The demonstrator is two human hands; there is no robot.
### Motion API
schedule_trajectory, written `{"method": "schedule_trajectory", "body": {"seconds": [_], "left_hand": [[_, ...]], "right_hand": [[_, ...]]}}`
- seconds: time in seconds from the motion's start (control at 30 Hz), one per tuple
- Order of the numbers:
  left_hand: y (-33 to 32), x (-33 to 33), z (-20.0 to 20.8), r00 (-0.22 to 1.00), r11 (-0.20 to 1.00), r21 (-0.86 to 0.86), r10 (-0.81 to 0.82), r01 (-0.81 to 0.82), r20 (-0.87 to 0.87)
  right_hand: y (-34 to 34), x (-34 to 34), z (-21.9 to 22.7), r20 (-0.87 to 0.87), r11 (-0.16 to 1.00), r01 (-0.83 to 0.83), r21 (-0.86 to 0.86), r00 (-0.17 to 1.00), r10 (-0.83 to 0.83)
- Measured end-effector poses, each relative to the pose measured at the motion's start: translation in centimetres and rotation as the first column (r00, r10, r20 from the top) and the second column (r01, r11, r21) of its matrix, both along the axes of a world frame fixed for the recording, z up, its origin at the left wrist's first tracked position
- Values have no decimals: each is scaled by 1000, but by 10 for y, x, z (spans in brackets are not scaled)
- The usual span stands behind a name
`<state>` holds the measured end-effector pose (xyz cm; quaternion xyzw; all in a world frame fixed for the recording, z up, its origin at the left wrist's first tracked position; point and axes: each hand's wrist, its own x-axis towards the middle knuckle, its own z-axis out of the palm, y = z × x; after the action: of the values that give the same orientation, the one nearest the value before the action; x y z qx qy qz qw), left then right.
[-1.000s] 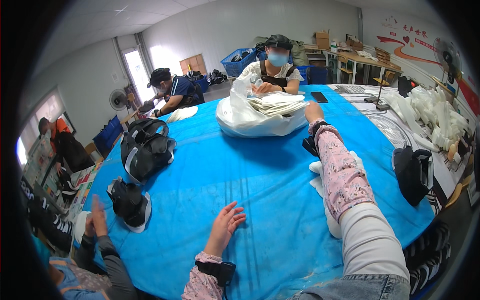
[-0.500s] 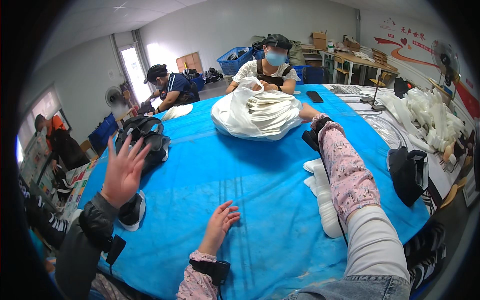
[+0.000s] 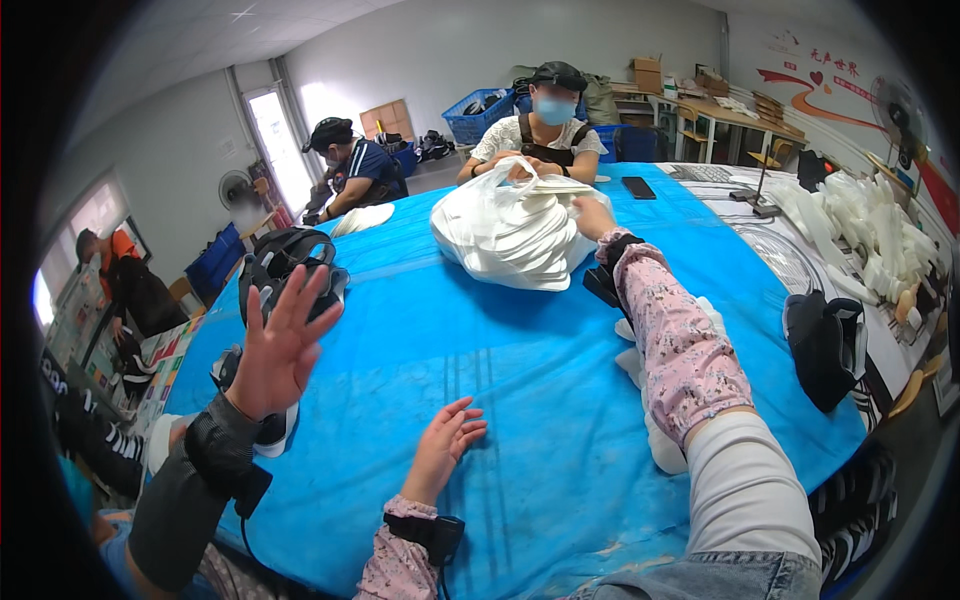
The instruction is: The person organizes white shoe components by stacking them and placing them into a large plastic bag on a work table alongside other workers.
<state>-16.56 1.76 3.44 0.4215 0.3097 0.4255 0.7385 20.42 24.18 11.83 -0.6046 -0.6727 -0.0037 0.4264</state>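
A white plastic bag (image 3: 470, 232) full of white insoles (image 3: 545, 225) sits at the far middle of the blue-covered table. At the bag's right side my right hand (image 3: 594, 216) is closed on its edge; the fingertips are partly hidden. My left hand (image 3: 449, 448) hovers over the near middle of the table, fingers loosely spread, holding nothing. Beneath my right forearm lies a row of white insoles (image 3: 664, 440), partly covered by the sleeve.
From the left reaches a co-worker's raised open hand (image 3: 285, 345) in a dark sleeve. A person (image 3: 540, 135) sits opposite, behind the bag. Black shoes (image 3: 825, 345) stand at the right edge, a black bundle (image 3: 285, 265) at the left. A phone (image 3: 637, 188) lies at the far right.
My right hand has moved left with the bag's edge, and the bag now looks narrower with fewer insoles showing. My left hand stays nearly still. The co-worker's hand has shifted right.
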Motion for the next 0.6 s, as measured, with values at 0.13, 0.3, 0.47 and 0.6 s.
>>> {"method": "schedule_trajectory", "body": {"seconds": [0.13, 0.3, 0.47, 0.6], "left_hand": [[0, 0, 0, 999, 1000, 7, 11, -11, -32], [22, 16, 30, 949, 932, 359, 78, 39, -304], [98, 94, 76, 658, 351, 814, 478, 464, -581], [140, 118, 71, 364, 109, 675, 774, 730, -518]], "right_hand": [[-5, 3, 5, -114, 966, 256, -35, 959, -258], [-4, -5, 4, -251, 965, 244, -101, 932, -262], [-5, 5, -7, -108, 977, 201, 72, 975, -192], [-26, -1, 8, -110, 982, 181, -52, 976, -186]]}}
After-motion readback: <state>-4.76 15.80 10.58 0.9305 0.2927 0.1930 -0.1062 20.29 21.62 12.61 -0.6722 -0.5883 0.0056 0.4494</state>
